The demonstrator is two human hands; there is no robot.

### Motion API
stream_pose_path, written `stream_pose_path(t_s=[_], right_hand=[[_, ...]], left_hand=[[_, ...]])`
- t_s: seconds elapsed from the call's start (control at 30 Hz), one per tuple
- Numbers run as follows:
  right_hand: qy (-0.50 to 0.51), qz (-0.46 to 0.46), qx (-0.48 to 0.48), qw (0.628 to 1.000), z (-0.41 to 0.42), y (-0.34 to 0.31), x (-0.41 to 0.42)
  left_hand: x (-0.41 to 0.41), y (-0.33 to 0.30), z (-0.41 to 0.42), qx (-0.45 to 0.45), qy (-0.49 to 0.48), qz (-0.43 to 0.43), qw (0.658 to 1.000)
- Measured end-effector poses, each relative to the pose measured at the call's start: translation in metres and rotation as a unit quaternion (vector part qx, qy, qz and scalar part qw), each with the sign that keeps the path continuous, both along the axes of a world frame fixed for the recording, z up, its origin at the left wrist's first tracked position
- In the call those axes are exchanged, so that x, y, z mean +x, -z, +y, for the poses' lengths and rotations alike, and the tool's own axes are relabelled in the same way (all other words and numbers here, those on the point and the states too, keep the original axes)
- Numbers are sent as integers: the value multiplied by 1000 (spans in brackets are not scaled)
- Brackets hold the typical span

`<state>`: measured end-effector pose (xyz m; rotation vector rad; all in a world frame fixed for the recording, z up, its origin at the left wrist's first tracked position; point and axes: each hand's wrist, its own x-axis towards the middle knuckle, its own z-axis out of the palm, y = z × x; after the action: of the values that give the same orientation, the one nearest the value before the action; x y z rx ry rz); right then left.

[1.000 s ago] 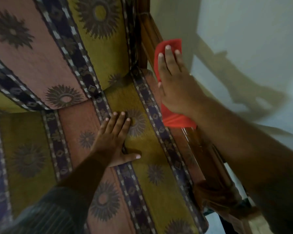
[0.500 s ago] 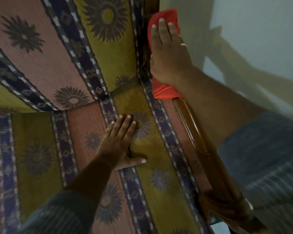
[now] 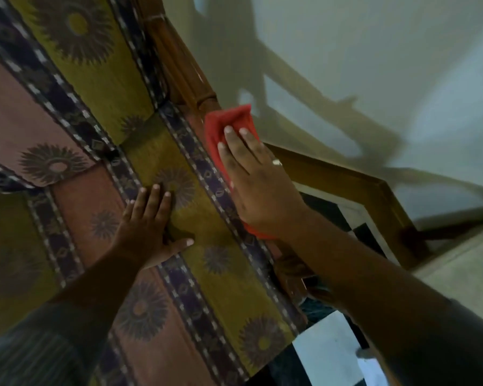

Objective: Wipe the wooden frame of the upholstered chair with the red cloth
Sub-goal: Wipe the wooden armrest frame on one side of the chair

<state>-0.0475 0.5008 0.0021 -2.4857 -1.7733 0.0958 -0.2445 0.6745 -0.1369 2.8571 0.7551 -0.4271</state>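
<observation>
The right hand (image 3: 258, 188) is pressing the red cloth (image 3: 229, 126) flat onto the wooden side rail (image 3: 184, 71) just below the backrest joint, fingers extended over it, palm down, not clenching. The left hand (image 3: 148, 227) is lying spread and empty on the seat cushion (image 3: 221, 274), probably bracing the person's lean. Both forearms are reaching forward.

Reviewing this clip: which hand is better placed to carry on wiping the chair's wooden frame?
Right. The right hand lies flat on the red cloth, pressing it onto the wooden frame at the seat's edge. The left hand is spread empty on the seat cushion, apparently bracing, away from cloth and frame.
</observation>
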Motion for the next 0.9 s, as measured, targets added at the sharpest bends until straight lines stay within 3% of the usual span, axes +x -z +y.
stream_pose_path(t_s=[0.3,0.37,0.4,0.43,0.5,0.6,0.67,0.7,0.83,0.9], right_hand=[[34,45,-39,998,-86,6,-37],[39,50,-42,997,-95,3,-42],[39,50,-37,997,-98,2,-44],[42,60,-17,997,-99,1,-47],[101,166,73,978,-98,-3,-49],[332,371,139,856,-98,-10,-39],[434,451,70,777,-96,-13,-26],[446,464,48,764,-93,-13,-22],[442,394,115,798,-86,-19,-24],[430,358,146,816,-78,-25,-30]], left_hand=[[6,-23,-29,-119,-107,62,985],[17,-39,-53,-206,-153,12,967],[22,-50,-70,-289,-190,-50,937],[27,-63,-90,-377,-242,-117,887],[37,-92,-126,-488,-308,-190,794],[57,-125,-161,-558,-338,-212,727],[69,-134,-169,-559,-355,-205,721],[74,-136,-167,-550,-365,-205,723],[73,-144,-151,-529,-353,-205,744],[61,-149,-140,-536,-365,-229,726]])
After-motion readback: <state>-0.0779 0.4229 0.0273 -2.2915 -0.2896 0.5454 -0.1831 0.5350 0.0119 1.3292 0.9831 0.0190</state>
